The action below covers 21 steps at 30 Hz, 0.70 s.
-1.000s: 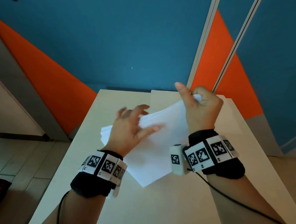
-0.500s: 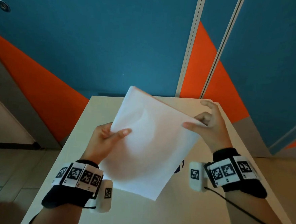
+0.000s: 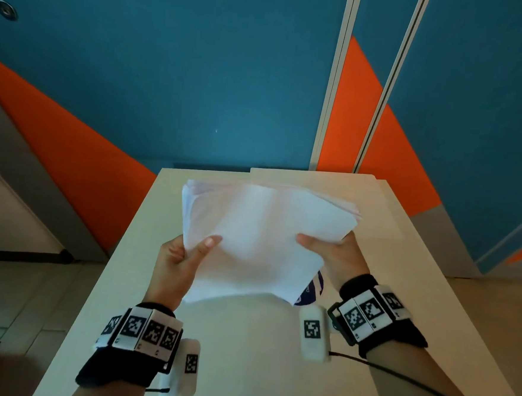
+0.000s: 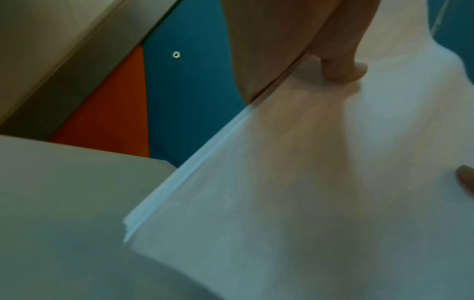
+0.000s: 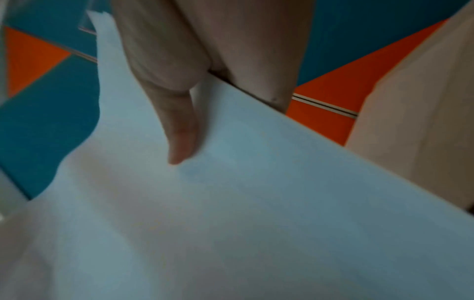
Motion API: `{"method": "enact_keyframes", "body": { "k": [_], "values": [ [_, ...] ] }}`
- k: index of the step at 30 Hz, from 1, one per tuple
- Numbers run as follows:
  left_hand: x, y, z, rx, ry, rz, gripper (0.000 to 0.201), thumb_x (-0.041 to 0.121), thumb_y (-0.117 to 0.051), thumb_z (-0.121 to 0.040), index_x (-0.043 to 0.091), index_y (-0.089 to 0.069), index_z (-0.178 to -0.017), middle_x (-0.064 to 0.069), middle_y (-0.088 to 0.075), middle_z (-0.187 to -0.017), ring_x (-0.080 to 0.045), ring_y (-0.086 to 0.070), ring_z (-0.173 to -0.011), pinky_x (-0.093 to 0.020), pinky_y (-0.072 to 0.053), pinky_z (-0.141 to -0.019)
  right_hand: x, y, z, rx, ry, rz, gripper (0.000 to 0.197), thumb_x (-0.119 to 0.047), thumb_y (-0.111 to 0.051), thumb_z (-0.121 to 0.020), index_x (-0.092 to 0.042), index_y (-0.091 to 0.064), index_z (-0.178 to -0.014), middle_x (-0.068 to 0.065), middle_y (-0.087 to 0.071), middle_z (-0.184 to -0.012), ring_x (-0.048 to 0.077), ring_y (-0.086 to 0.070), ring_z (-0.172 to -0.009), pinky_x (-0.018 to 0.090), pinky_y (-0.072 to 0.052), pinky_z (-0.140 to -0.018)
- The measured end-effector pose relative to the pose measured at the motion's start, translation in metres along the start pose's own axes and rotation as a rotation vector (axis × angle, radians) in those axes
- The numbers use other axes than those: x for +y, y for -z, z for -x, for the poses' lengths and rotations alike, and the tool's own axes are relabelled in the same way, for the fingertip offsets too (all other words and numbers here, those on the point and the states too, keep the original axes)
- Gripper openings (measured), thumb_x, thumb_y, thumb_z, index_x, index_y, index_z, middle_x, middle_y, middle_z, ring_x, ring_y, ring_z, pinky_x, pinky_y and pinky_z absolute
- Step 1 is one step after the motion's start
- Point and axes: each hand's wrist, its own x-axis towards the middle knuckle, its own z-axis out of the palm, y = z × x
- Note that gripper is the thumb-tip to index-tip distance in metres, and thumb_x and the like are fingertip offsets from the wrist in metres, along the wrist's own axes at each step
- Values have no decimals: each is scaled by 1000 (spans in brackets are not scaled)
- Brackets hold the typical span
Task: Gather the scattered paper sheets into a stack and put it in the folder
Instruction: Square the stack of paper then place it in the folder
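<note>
A stack of white paper sheets [image 3: 260, 238] hangs in the air above the table, held by both hands. My left hand [image 3: 184, 254] grips its left edge, thumb on top [image 4: 343, 71] and fingers underneath. My right hand [image 3: 330, 252] grips the right edge the same way, thumb [image 5: 179, 138] lying on the top sheet. The sheet edges [image 4: 184, 176] are slightly fanned at the far corners. A cream folder [image 3: 347, 185] lies flat at the far right of the table, partly hidden by the stack.
The beige table [image 3: 241, 366] runs away from me towards a blue and orange wall [image 3: 199, 85]. A dark blue round mark [image 3: 313, 291] shows on the table under the stack's near right corner. Floor drops off on both sides.
The stack was lifted off the table into both hands. It has turned from tilted to nearly square. My right hand moved from the top corner to the right edge and took hold.
</note>
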Motion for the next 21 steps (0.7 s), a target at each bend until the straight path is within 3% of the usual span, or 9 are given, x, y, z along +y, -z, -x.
{"method": "enact_keyframes", "body": {
  "k": [1, 3, 7, 9, 13, 15, 17, 19, 21],
  "values": [
    [-1, -1, 0, 4, -6, 3, 15, 10, -59, -87, 19, -70, -83, 18, -73, -74, 4, -67, -73, -15, -54, -67, -2, -2, -1, 12, 33, 21, 30, -1, -76, -71, -18, -64, -94, -5, -72, -89, 4, -70, -77, 23, -55, -72],
    [-7, -5, 1, 2, 27, 15, 17, 9, -56, -89, 19, -68, -84, 19, -73, -74, 5, -67, -72, -11, -51, -62, 2, -6, -3, 28, 29, 71, 26, -2, -74, -74, -18, -64, -92, -4, -71, -90, 8, -69, -81, 25, -55, -76],
    [-29, -10, 1, 33, 169, 32, 9, 9, -68, -82, 16, -71, -86, 8, -75, -77, -15, -70, -81, -18, -55, -65, 21, -11, 0, -26, -91, 196, 19, -1, -73, -76, -17, -67, -84, -1, -71, -89, 24, -69, -91, 40, -53, -90],
    [-29, -11, -4, 44, 177, 63, 10, 10, -74, -77, 15, -71, -85, 6, -75, -77, -20, -69, -83, -21, -56, -66, 20, -12, 2, 9, -85, 146, 19, -2, -75, -74, -18, -68, -82, 2, -72, -88, 28, -69, -93, 43, -53, -91],
    [-3, -16, -13, 114, 59, 192, 34, 36, -76, -67, 22, -67, -97, 5, -74, -90, -8, -70, -86, -23, -55, -69, -5, -18, 2, 95, 152, -64, 17, -28, -73, -76, -17, -67, -87, -4, -71, -86, 14, -67, -87, 27, -52, -83],
    [12, -23, -17, 229, -7, 232, 27, 45, -63, -79, 28, -64, -100, 6, -69, -98, -12, -66, -94, -30, -53, -81, -17, -25, 0, 171, 277, -81, 29, -40, -64, -73, -11, -59, -75, -5, -57, -69, 7, -53, -68, 12, -45, -68],
    [25, -30, -22, 348, -36, 253, 22, 49, -52, -87, 32, -60, -99, 8, -61, -99, -11, -59, -97, -31, -46, -90, -23, -33, -2, 250, 335, -68, 39, -40, -61, -79, -9, -46, -62, -6, -39, -58, 5, -36, -57, 8, -33, -53],
    [34, -35, -30, 398, -55, 260, 17, 48, -51, -89, 34, -57, -81, 9, -53, -82, -2, -53, -77, -26, -42, -77, -24, -36, -5, 308, 336, -51, 44, -28, -62, -86, -14, -37, -54, -13, -32, -50, 2, -29, -51, 10, -28, -49],
    [36, -36, -36, 407, -60, 223, 31, 41, -58, -88, 27, -47, -63, 7, -47, -63, -7, -46, -58, -27, -38, -61, -23, -34, -9, 338, 342, -16, 37, -17, -61, -88, -15, -45, -55, -12, -37, -50, 0, -34, -48, 9, -30, -49]
  ]
}}
